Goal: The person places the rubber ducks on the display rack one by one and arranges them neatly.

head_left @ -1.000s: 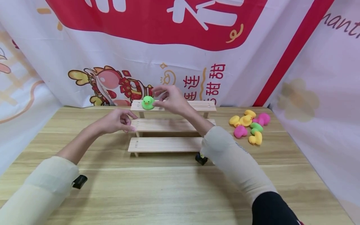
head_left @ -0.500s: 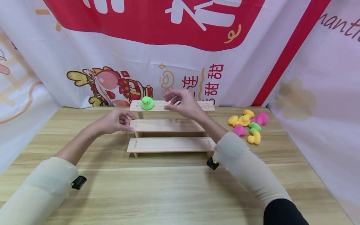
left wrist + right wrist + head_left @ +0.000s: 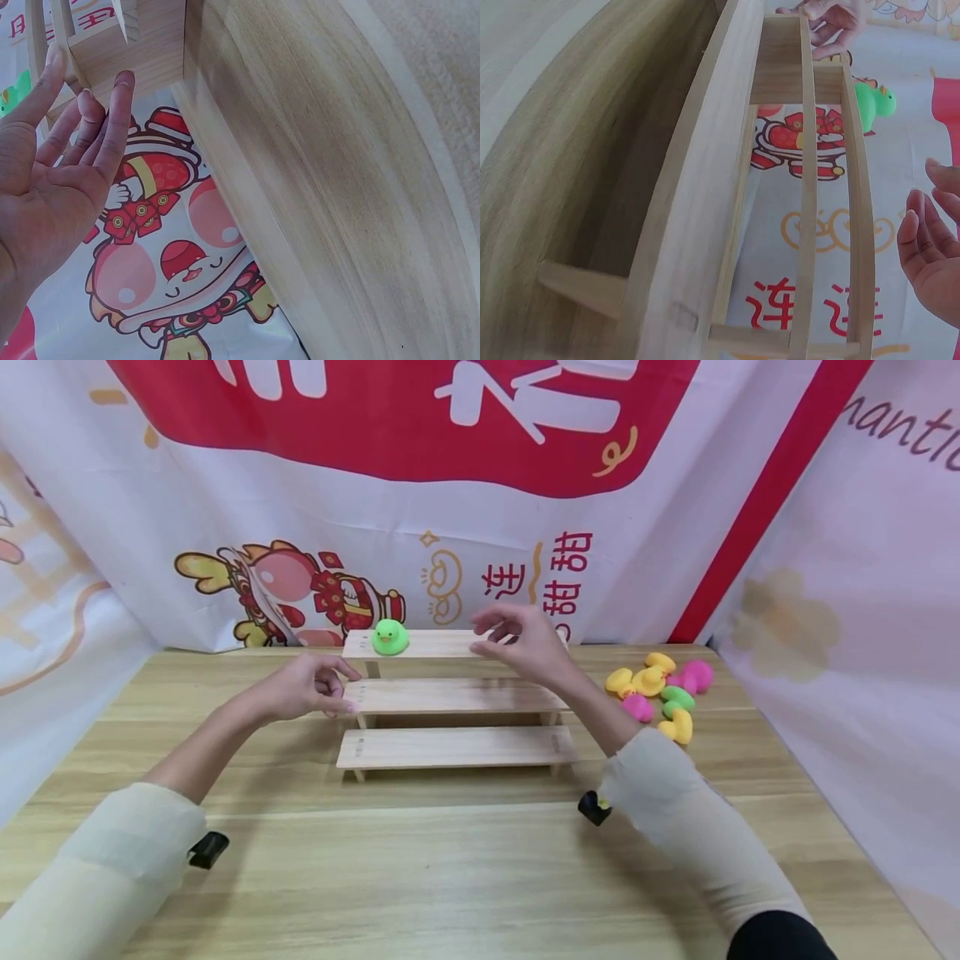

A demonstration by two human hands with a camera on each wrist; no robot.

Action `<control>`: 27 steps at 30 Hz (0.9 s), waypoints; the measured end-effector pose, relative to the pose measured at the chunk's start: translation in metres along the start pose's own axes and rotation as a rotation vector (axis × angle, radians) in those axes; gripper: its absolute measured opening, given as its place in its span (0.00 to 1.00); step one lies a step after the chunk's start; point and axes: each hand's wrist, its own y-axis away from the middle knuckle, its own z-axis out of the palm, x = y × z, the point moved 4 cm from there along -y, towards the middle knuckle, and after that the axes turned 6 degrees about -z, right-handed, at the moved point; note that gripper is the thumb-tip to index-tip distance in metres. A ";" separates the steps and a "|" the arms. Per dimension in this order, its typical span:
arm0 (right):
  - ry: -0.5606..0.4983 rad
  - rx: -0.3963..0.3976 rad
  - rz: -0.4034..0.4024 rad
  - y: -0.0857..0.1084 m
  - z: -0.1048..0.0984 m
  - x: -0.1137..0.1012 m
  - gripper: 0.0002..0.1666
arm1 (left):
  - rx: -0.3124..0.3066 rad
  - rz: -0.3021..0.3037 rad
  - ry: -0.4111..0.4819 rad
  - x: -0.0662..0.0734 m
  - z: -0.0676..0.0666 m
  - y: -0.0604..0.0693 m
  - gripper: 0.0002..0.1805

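A three-tier wooden shelf (image 3: 457, 747) stands on the table in the head view. On the left part of its top tier sits a green rubber duck (image 3: 390, 637), upright and facing forward. My left hand (image 3: 303, 687) grips the left end of the middle tier; in the left wrist view, thumb and fingertips (image 3: 86, 97) meet the wood. My right hand (image 3: 525, 643) hovers by the right part of the top tier, apart from the duck, with relaxed fingers and nothing held. The right wrist view shows the right hand (image 3: 934, 240) beside the shelf, with the green duck (image 3: 871, 105) beyond.
Several yellow, pink and green rubber ducks lie in a loose heap, including a yellow duck (image 3: 677, 727) and a pink duck (image 3: 692, 677), right of the shelf. A printed cloth (image 3: 337, 510) hangs behind the wooden table (image 3: 450, 868).
My right hand has moved away from the green duck, rightward along the top tier. The duck stays on the tier, and my left hand keeps its place at the shelf's end.
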 end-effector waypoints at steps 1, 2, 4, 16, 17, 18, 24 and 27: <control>0.003 0.005 0.005 0.002 -0.001 0.001 0.17 | 0.001 0.002 -0.001 0.000 0.000 0.000 0.27; 0.005 0.008 0.012 0.003 -0.003 0.002 0.17 | 0.003 0.004 -0.005 0.000 0.000 0.000 0.27; 0.008 0.011 0.026 0.007 -0.005 0.003 0.16 | 0.007 0.011 -0.017 0.001 0.001 0.001 0.27; 0.008 0.092 -0.002 0.023 -0.034 0.002 0.15 | -0.006 -0.002 -0.038 0.003 -0.002 0.000 0.26; 0.014 0.099 0.000 0.023 -0.038 0.003 0.16 | -0.005 0.001 -0.042 0.003 -0.002 0.001 0.26; 0.018 0.105 0.006 0.024 -0.041 0.003 0.16 | -0.005 0.003 -0.043 0.003 -0.002 0.001 0.26; 0.023 0.144 0.064 0.032 -0.061 0.010 0.18 | -0.008 0.014 -0.030 0.003 -0.002 0.000 0.26; 0.025 0.156 0.083 0.036 -0.069 0.015 0.18 | -0.009 0.022 -0.029 0.003 -0.001 0.000 0.26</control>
